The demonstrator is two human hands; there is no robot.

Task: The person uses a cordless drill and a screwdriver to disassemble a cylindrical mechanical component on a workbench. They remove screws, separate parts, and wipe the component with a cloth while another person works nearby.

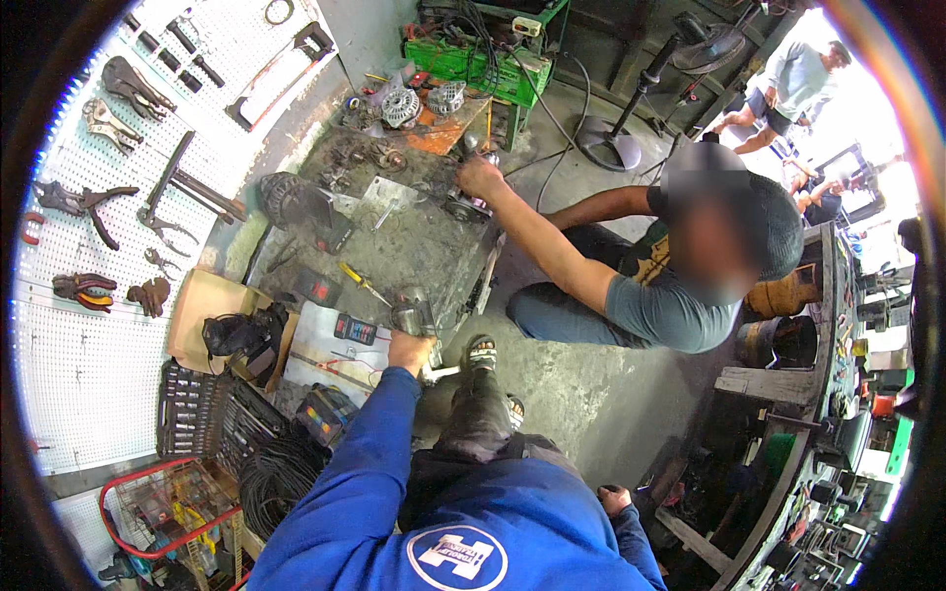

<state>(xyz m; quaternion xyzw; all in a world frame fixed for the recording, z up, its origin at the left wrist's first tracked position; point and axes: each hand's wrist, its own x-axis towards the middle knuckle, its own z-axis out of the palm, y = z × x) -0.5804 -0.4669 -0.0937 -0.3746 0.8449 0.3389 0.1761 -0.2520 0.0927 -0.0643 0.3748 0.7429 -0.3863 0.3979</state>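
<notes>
My left hand (411,351) is closed at the near edge of the workbench, against a grey cylindrical metal part (412,313). Its fingers are partly hidden, so what lies inside the grip is unclear. A pale metal bar (440,374) sticks out beside that hand. Low at my right side, my right hand (616,500) hangs with curled fingers, and I cannot make out anything in it. Near the left hand lie a yellow-handled screwdriver (363,282), a dark multimeter (355,329) and a red-and-black box (317,288).
A crouching co-worker (680,266) reaches to a metal part (468,205) on the workbench (345,258). Alternators (401,106) sit at the far end. Hand tools hang on the white pegboard (74,345) at left. A pedestal fan (645,89) stands beyond; wooden shelving (769,382) is at right.
</notes>
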